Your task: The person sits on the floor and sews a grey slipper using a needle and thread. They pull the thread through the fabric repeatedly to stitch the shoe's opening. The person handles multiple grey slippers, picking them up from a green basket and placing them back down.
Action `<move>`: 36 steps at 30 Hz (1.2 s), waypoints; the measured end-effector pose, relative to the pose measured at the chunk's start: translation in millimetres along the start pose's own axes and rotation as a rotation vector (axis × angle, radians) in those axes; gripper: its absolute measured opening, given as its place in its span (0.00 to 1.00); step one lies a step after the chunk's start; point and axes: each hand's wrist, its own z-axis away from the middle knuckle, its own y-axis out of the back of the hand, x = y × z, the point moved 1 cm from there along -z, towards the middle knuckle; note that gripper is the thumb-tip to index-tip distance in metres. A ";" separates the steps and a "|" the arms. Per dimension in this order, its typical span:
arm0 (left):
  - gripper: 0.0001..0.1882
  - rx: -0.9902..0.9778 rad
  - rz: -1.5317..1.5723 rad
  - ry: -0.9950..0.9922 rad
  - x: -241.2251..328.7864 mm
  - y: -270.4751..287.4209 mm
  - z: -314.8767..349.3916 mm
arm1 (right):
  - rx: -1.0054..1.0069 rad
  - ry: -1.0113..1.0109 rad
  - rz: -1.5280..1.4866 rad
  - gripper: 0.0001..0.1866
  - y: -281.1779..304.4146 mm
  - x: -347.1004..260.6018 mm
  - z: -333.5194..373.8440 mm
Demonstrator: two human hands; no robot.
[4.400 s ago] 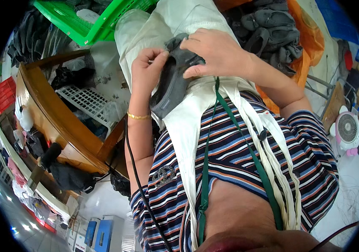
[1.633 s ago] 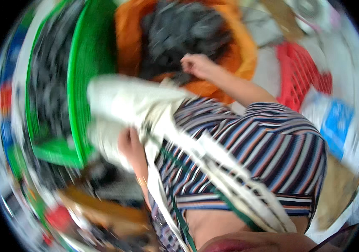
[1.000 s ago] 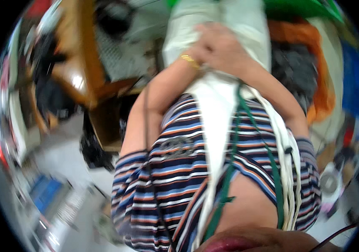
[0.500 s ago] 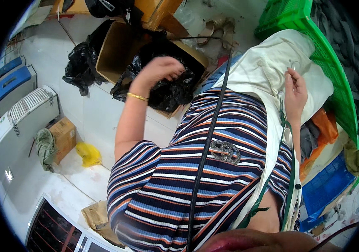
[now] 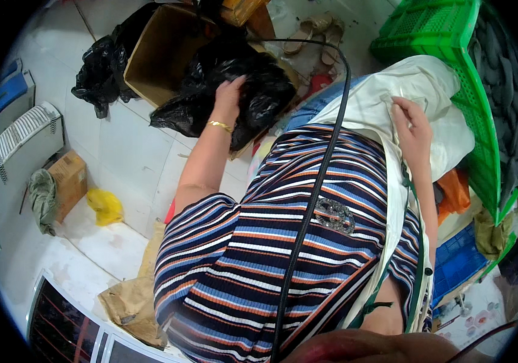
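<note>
Black plastic bag (image 5: 234,91) is touched by the left hand (image 5: 230,94), fingers spread flat on its crumpled top; the bag sits in a cardboard box (image 5: 162,51) just beyond the hand. Cream fabric bag (image 5: 404,91) is pinched at its edge by the right hand (image 5: 413,124), fingers curled. A green crate (image 5: 452,36) is seen right of that hand.

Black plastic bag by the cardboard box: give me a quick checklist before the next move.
1. Left hand on the black bag: ok, it touches the bag.
2. Firm grip on the bag: cannot tell, fingers partly buried.
3. Right hand on the cream cloth bag: ok.
4. Black cable away from both hands: ok.
5. Cardboard box open: ok.
</note>
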 end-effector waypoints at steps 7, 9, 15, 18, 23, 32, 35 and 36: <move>0.11 -0.557 -0.159 -0.370 34.4 -136.5 96.5 | -0.379 0.369 0.125 0.31 -68.1 -36.3 -57.4; 0.09 -0.682 -0.141 -0.232 35.9 -144.2 104.8 | -0.464 0.283 0.139 0.23 -86.5 -44.5 -65.0; 0.10 -0.565 -0.394 -0.405 31.0 -78.8 80.2 | -0.372 0.046 -0.022 0.13 -93.2 -24.1 -65.9; 0.11 -0.355 -0.729 -0.141 -2.8 -8.4 20.5 | -0.477 -0.059 -0.237 0.12 -93.1 -20.9 -64.5; 0.19 -0.295 -2.051 -0.451 -7.9 44.3 -56.0 | -0.634 -0.242 -0.620 0.10 -86.2 -48.6 -61.2; 0.20 0.217 -1.721 -0.588 63.4 64.6 -97.7 | -0.543 -0.386 -0.725 0.12 -83.6 -42.8 -55.6; 0.21 0.158 -1.697 -0.585 42.2 48.7 -102.1 | -0.556 -0.424 -0.733 0.11 -83.9 -43.0 -48.3; 0.21 0.138 -1.690 -0.581 35.4 41.6 -102.9 | -0.571 -0.443 -0.720 0.11 -82.1 -43.1 -46.0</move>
